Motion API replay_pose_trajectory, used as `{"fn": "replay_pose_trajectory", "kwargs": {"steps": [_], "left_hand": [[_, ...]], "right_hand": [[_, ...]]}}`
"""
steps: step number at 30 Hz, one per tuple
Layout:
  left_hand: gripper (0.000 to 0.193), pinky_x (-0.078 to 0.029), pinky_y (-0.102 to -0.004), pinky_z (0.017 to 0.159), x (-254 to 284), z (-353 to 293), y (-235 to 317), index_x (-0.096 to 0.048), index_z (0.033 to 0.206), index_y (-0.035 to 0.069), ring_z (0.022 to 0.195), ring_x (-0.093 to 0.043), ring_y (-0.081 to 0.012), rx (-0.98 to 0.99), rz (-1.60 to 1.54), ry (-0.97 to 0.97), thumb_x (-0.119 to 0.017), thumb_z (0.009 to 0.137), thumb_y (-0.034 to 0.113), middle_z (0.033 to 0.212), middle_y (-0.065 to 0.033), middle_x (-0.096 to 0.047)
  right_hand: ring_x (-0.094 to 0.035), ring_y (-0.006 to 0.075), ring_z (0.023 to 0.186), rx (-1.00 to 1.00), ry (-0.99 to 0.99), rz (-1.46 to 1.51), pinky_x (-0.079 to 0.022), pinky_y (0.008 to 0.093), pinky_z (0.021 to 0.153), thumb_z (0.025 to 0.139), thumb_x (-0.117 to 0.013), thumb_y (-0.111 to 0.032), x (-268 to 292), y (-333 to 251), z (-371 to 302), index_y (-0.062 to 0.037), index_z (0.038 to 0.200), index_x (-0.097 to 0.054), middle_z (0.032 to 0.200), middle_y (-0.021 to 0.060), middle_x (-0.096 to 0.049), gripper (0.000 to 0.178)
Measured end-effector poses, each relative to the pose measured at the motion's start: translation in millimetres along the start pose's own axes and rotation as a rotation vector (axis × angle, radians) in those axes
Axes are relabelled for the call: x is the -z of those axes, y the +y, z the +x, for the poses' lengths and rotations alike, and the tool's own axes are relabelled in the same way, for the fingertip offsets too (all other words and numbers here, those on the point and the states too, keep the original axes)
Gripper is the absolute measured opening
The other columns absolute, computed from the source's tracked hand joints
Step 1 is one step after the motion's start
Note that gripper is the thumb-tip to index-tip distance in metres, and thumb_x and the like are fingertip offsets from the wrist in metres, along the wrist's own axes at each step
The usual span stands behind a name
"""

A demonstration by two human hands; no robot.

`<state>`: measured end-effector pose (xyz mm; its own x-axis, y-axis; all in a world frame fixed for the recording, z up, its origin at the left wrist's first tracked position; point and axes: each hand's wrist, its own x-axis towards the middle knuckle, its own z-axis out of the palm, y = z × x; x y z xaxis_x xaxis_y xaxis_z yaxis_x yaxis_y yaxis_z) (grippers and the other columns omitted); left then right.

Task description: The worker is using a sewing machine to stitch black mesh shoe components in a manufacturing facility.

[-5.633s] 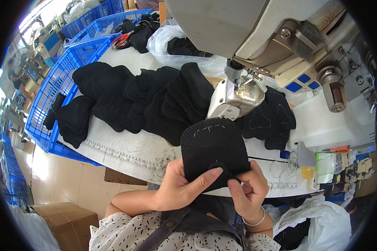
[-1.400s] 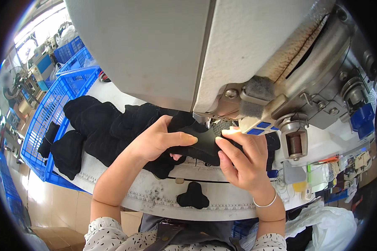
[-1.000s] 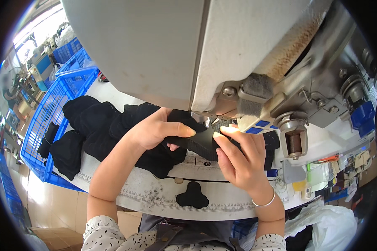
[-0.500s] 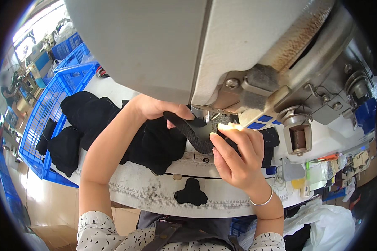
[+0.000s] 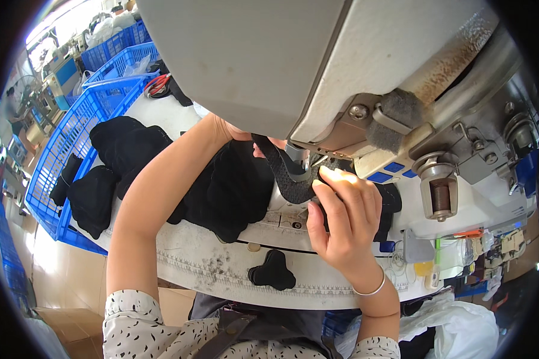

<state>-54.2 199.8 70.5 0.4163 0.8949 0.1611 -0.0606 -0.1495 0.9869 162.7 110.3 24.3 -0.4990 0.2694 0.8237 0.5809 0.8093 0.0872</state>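
Note:
A curved black fabric piece (image 5: 293,186) with a textured band lies under the sewing machine (image 5: 239,66), by its needle area. My left hand (image 5: 238,133) grips the far left end of this piece; the machine head partly covers the fingers. On the near right side, my right hand (image 5: 344,224) has its bent fingertips closed on the fabric close to the presser foot, the thumb tucked below. What lies beneath these fingers is hidden. Below my left forearm a pile of black fabric pieces (image 5: 230,185) rests on the machine table (image 5: 203,266).
Blue plastic crates (image 5: 60,179) stand along the left edge. A small stack of three-lobed black pieces (image 5: 272,270) lies at the table's front. A thread tension unit (image 5: 440,185) juts out at right. White plastic bags (image 5: 461,329) sit at the lower right.
My left hand has moved farther away and slightly right, going partly behind the machine head, and the fabric's left end has shifted with it. My right hand stays near the needle. The view has shifted slightly.

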Motion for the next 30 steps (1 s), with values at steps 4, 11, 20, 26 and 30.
{"fn": "replay_pose_trajectory", "kwargs": {"steps": [4, 11, 20, 26, 30], "left_hand": [[0.011, -0.043, -0.0235, 0.040, 0.6, 1.5, 1.2, -0.064, 0.078, -0.004, 0.044, -0.055, -0.0151, 0.005, -0.008, 0.001, -0.069, 0.071, 0.004, 0.065, -0.0101, -0.061], [0.012, -0.043, -0.0235, 0.040, 2.6, 1.4, 0.5, -0.064, 0.078, -0.004, 0.045, -0.055, -0.0149, 0.011, -0.019, 0.007, -0.069, 0.072, 0.004, 0.065, -0.0099, -0.061], [0.012, -0.043, -0.0235, 0.040, 3.8, -0.6, 0.7, -0.064, 0.079, -0.004, 0.045, -0.055, -0.0147, 0.019, -0.030, 0.021, -0.069, 0.073, 0.004, 0.065, -0.0098, -0.061], [0.012, -0.043, -0.0235, 0.040, 7.7, -1.5, -0.7, -0.064, 0.080, -0.004, 0.046, -0.055, -0.0146, 0.010, -0.035, 0.026, -0.069, 0.073, 0.004, 0.065, -0.0096, -0.061], [0.012, -0.043, -0.0235, 0.040, -3.7, -33.3, 6.0, -0.064, 0.080, -0.004, 0.046, -0.055, -0.0145, 0.018, -0.057, 0.052, -0.069, 0.073, 0.005, 0.065, -0.0096, -0.061]], "right_hand": [[-0.060, 0.0308, 0.088, 0.032, 0.011, -0.015, -0.043, 0.0392, 0.078, 0.075, -0.065, -0.008, 0.0, 5.5, 1.6, 0.0018, 0.100, -0.062, 0.105, 0.0150, -0.062, 0.027], [-0.061, 0.0284, 0.088, 0.004, 0.044, 0.001, -0.044, 0.0355, 0.074, 0.073, -0.065, -0.005, -5.4, 9.5, -0.2, 0.0021, 0.101, -0.063, 0.103, 0.0154, -0.062, 0.029], [-0.061, 0.0278, 0.088, 0.001, 0.029, 0.001, -0.044, 0.0353, 0.074, 0.073, -0.065, -0.004, -5.5, 11.8, -0.9, 0.0023, 0.103, -0.063, 0.103, 0.0157, -0.062, 0.030], [-0.061, 0.0292, 0.088, 0.037, 0.060, -0.016, -0.044, 0.0366, 0.075, 0.074, -0.065, -0.005, -10.1, 11.5, -0.1, 0.0019, 0.103, -0.062, 0.106, 0.0164, -0.061, 0.031], [-0.061, 0.0287, 0.087, -0.020, 0.031, 0.088, -0.045, 0.0368, 0.073, 0.073, -0.065, -0.005, -4.0, 13.0, -0.4, 0.0009, 0.104, -0.063, 0.104, 0.0152, -0.061, 0.031]]}}
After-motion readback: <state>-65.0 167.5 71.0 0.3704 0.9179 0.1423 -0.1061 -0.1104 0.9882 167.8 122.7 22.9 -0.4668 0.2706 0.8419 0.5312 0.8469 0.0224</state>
